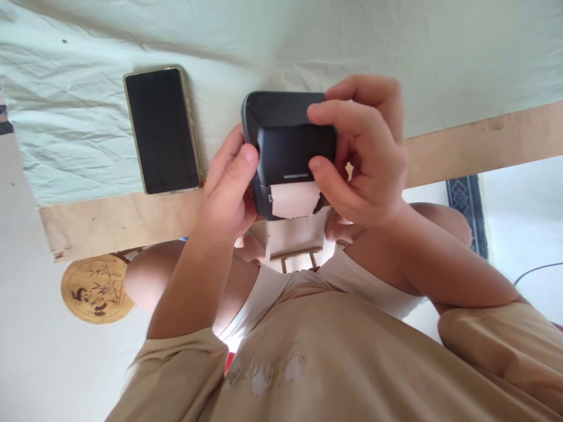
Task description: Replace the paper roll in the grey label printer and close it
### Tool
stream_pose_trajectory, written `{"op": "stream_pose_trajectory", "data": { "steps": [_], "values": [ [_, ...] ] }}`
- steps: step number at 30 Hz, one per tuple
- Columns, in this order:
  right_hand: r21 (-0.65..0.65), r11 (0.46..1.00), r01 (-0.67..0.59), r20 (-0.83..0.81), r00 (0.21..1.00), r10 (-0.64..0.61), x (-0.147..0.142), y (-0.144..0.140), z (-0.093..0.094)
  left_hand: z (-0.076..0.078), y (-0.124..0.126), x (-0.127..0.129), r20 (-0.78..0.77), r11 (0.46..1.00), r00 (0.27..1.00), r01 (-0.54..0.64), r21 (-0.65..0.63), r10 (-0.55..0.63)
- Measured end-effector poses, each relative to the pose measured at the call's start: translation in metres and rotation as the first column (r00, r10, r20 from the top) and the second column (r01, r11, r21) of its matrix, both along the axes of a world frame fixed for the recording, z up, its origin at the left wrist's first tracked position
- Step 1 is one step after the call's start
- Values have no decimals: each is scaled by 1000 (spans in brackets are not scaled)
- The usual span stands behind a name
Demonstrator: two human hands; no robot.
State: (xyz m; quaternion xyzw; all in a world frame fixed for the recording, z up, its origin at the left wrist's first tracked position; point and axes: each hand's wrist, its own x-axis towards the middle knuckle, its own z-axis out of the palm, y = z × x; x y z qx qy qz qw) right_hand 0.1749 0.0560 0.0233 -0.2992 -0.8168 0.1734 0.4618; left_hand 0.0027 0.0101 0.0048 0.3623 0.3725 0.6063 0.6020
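Observation:
A small dark label printer (285, 138) is held above the table's near edge, with a strip of white label paper (294, 199) sticking out of its lower slot. My left hand (229, 190) grips its left side, thumb against the casing. My right hand (363, 155) wraps its right side, with fingers over the top and the thumb pressed on the front cover. A smartphone (162, 130) with a dark screen lies flat on the table, to the left of the printer, untouched.
A pale green cloth (308, 41) covers the table, whose wooden edge (114, 220) runs below it. My knees and beige shirt fill the lower view. A round wooden stool with a painted top (95, 289) stands on the floor at left. A patterned rug (468, 211) lies at right.

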Motion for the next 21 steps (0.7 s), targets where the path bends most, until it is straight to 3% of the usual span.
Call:
{"op": "stream_pose_trajectory", "data": {
  "steps": [5, 9, 15, 21],
  "values": [
    [53, 998, -17, 3, 1000, 17, 0, 1, -4, 4, 1, -1, 74, 995, 996, -40, -86, 47],
    [-14, 1000, -27, 72, 997, 28, 4, 2, -2, 2, 1, -2, 42, 993, 997, -63, -102, 68],
    [6, 994, -106, 159, 982, 104, 8, 4, 1, 2, 0, 0, 7, 987, 994, -108, -121, 109],
    [27, 990, -138, 148, 980, 132, 6, 3, 2, -2, 1, -7, -67, 992, 995, -82, -92, 76]
  ]
}}
